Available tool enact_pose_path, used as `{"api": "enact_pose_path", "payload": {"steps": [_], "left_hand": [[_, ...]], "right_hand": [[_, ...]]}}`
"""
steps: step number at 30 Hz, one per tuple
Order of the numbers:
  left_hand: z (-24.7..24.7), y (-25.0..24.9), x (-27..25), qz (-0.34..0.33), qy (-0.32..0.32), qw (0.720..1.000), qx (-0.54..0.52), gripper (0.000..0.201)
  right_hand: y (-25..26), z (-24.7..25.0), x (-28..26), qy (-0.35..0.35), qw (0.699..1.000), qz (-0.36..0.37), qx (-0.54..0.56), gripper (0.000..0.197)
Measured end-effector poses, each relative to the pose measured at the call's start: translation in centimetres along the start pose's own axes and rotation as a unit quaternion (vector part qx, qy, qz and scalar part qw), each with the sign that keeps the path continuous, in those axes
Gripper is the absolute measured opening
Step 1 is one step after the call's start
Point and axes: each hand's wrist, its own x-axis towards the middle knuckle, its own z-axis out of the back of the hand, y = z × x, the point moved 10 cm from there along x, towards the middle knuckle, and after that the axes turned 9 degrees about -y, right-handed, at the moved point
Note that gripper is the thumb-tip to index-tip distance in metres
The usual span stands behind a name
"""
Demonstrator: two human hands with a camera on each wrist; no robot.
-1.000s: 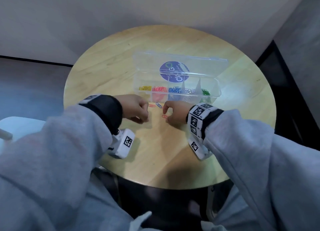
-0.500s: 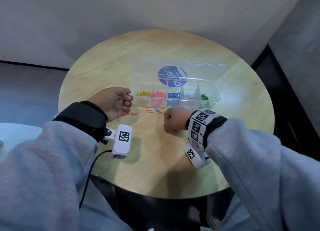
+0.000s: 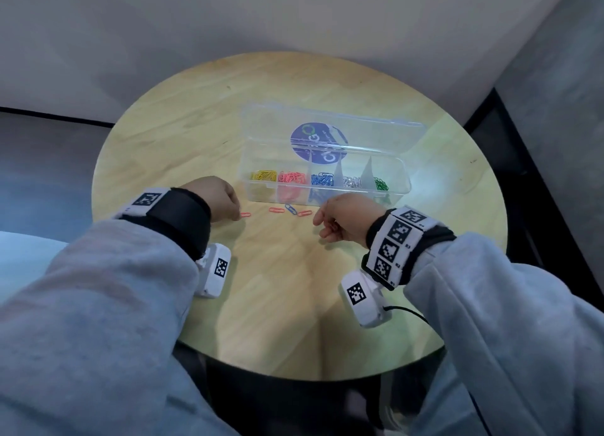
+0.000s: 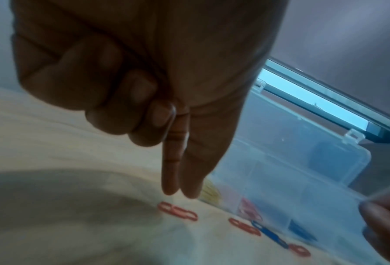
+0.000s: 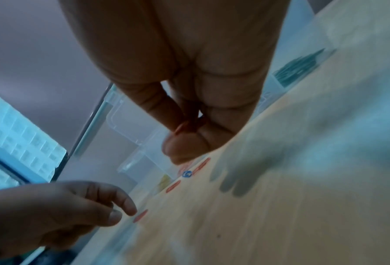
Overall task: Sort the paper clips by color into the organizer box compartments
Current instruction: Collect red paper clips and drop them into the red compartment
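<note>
Along the near wall of the organizer box (image 3: pixel 327 187), four loose clips are lying in a row on the round wooden table (image 3: pixel 202 135), close enough to the compartments that each needs only a short lift. The box is sitting toward the far right of the tabletop with its clear lid (image 3: pixel 330 125) folded back flat behind it, leaving all five compartments open from above. Yellow, red, blue, silver and green clips are already lying grouped in that order from left to right, so most of the sorting looks finished.

The left hand (image 3: pixel 215 197) is reaching down toward the leftmost red clip (image 3: pixel 245 214). In the left wrist view its forefinger and thumb are pointing down, pressed side by side just above that clip (image 4: pixel 176 213) and not yet touching it, while the other fingers are curling into the palm, probably to keep them out of the way of so small a target.

The right hand (image 3: pixel 346 218) is hovering at the right end of the row, just beside the rightmost red clip (image 3: pixel 304 213). In the right wrist view its thumb and fingers are pinching something red (image 5: pixel 187 126), apparently a clip already picked up, likely gathered for one trip to the red compartment. Between the hands, another red clip (image 3: pixel 276 210) and a blue clip (image 3: pixel 291 209) are lying touching or nearly so; I cannot tell which.
</note>
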Motion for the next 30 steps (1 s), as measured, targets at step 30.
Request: {"api": "enact_pose_path", "payload": {"steps": [30], "left_hand": [[-3.2, -3.7, -2.1, 0.088, 0.211, 0.872, -0.433, 0.026]], "right_hand": [[-0.1, -1.2, 0.5, 0.011, 0.919, 0.14, -0.369, 0.02]]}}
